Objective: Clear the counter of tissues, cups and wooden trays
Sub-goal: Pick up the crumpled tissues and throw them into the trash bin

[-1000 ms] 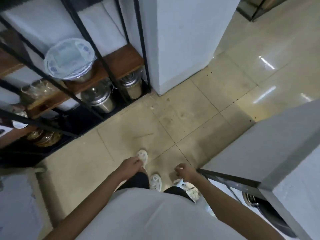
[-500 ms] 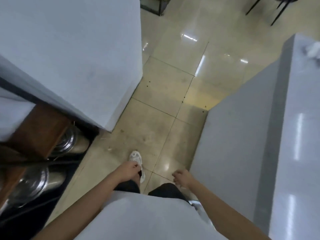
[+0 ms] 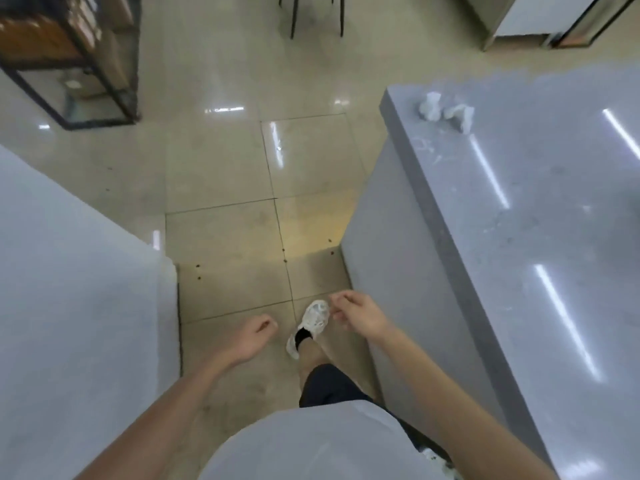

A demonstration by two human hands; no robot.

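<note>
Two crumpled white tissues (image 3: pixel 445 114) lie near the far left corner of the grey counter (image 3: pixel 540 216) on my right. My left hand (image 3: pixel 254 337) hangs low over the tiled floor with its fingers loosely curled and nothing in it. My right hand (image 3: pixel 360 315) hovers beside the counter's near side wall, fingers curled inward, holding nothing. Both hands are well short of the tissues. No cups or wooden trays show in this view.
A white block (image 3: pixel 76 306) stands at my left, leaving a narrow tiled passage (image 3: pixel 225 237) between it and the counter. A black metal shelf frame (image 3: pixel 86 64) stands far left, chair legs (image 3: pixel 317 15) at the top, a glass-fronted unit (image 3: pixel 561 22) at the far right.
The view has swung right and moved forward along the passage: the shelf with pots has left the frame, and the counter top with the tissues has come into sight. Both hands stay low and empty.
</note>
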